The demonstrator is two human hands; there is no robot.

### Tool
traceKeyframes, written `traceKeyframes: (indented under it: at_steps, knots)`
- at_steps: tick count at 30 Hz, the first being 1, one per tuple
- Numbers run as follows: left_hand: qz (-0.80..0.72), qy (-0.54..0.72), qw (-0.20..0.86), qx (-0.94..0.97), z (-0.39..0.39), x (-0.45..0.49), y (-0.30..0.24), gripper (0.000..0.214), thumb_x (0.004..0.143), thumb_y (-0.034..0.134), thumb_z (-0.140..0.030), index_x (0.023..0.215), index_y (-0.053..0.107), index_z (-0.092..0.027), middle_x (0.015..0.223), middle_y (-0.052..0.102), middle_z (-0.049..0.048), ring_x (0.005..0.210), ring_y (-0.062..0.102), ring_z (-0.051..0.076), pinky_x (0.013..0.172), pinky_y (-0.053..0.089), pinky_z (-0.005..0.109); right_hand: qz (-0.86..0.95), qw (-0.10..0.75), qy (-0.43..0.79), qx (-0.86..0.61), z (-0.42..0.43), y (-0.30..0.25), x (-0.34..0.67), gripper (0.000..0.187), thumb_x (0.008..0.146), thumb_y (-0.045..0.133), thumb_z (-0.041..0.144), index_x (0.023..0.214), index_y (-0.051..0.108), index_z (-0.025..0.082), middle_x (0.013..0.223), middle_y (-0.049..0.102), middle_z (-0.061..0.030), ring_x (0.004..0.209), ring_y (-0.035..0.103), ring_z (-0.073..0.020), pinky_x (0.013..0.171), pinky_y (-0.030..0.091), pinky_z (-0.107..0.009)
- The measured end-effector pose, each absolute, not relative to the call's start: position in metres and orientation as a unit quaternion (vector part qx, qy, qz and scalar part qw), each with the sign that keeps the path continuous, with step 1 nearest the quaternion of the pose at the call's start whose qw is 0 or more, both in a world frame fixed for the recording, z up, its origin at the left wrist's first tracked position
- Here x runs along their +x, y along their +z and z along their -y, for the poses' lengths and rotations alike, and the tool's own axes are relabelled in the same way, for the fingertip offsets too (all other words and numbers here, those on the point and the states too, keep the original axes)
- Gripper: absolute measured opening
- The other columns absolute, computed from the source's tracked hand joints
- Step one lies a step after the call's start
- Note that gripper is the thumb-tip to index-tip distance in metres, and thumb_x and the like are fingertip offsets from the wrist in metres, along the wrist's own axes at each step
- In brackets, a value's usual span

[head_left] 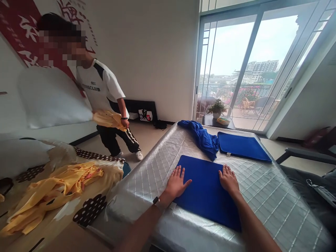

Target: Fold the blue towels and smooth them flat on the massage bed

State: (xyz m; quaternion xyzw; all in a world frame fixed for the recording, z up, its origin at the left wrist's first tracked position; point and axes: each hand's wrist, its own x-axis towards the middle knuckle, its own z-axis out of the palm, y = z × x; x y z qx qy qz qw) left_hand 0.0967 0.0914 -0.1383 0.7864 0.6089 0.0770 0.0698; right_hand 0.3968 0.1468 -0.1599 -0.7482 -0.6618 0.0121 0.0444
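A flat blue cloth (204, 189), folded into a neat rectangle, lies on a silver quilted mattress (278, 196). On its left edge rests my left hand (176, 182), fingers stretched out and thumb spread. My right hand (229, 179) lies flat along the opposite edge with its fingers extended. Neither hand grips anything. Beyond them, a second folded blue cloth (244, 146) lies at the mattress's far right. A crumpled blue cloth (201, 136) is heaped beside it, hanging near the far left corner.
To the left, a person (101, 91) holds a white pillow (52, 99) and a yellow cloth (110, 119). Another bed carries a crumpled yellow cover (55, 189). A small table (210, 121) with a potted plant (217, 107) stands by the glass door; a dark armchair (301, 175) borders the right.
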Motion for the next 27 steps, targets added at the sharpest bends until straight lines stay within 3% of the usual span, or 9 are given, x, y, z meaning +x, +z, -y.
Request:
traceKeyframes:
  at_steps: [5,11,17,22,27]
  knots:
    - [-0.458,0.105,0.055,0.881,-0.126,0.202,-0.126,0.081,0.102,0.011,-0.064,0.156,0.035,-0.009,0.163,0.031,0.0138,0.153,0.023,0.024,0.124,0.018,0.040,0.668,0.053,0.003,-0.742,-0.144,-0.159,0.399,0.066,0.102,0.016,0.036,0.157,0.025,0.002,0.166,0.024,-0.0144,0.153,0.017,-0.0220,0.124,0.011,-0.039]
    - [-0.418,0.139,0.064,0.895,-0.163,0.279,-0.143,0.073,0.105,0.009,-0.056,0.154,0.037,-0.011,0.161,0.038,0.0118,0.151,0.027,0.022,0.124,0.020,0.040,0.684,0.036,-0.013,-0.728,-0.139,-0.158,0.402,0.062,0.099,0.020,0.024,0.157,0.029,0.005,0.165,0.026,-0.0136,0.153,0.018,-0.0207,0.123,0.015,-0.038]
    - [-0.512,0.119,0.082,0.847,-0.181,0.197,-0.152,0.077,0.102,0.012,-0.064,0.158,0.033,-0.016,0.164,0.031,0.0099,0.153,0.020,0.025,0.126,0.016,0.046,0.661,0.061,0.007,-0.748,-0.143,-0.158,0.398,0.066,0.102,0.014,0.037,0.158,0.026,0.005,0.165,0.026,-0.0121,0.153,0.020,-0.0204,0.123,0.013,-0.038]
    - [-0.620,0.109,0.078,0.773,-0.188,0.108,-0.149,0.086,0.100,0.006,-0.068,0.158,0.028,-0.008,0.166,0.024,0.0140,0.154,0.019,0.028,0.126,0.015,0.045,0.659,0.060,0.011,-0.750,-0.145,-0.159,0.398,0.066,0.102,0.014,0.037,0.158,0.027,0.005,0.166,0.025,-0.0109,0.153,0.018,-0.0201,0.123,0.010,-0.037]
    - [-0.625,0.108,0.073,0.770,-0.190,0.091,-0.154,0.087,0.099,0.007,-0.069,0.159,0.026,-0.008,0.166,0.023,0.0136,0.154,0.018,0.028,0.125,0.015,0.044,0.654,0.046,-0.001,-0.755,-0.144,-0.149,0.393,0.064,0.102,0.015,0.034,0.156,0.030,0.004,0.165,0.027,-0.0118,0.152,0.021,-0.0217,0.123,0.013,-0.038]
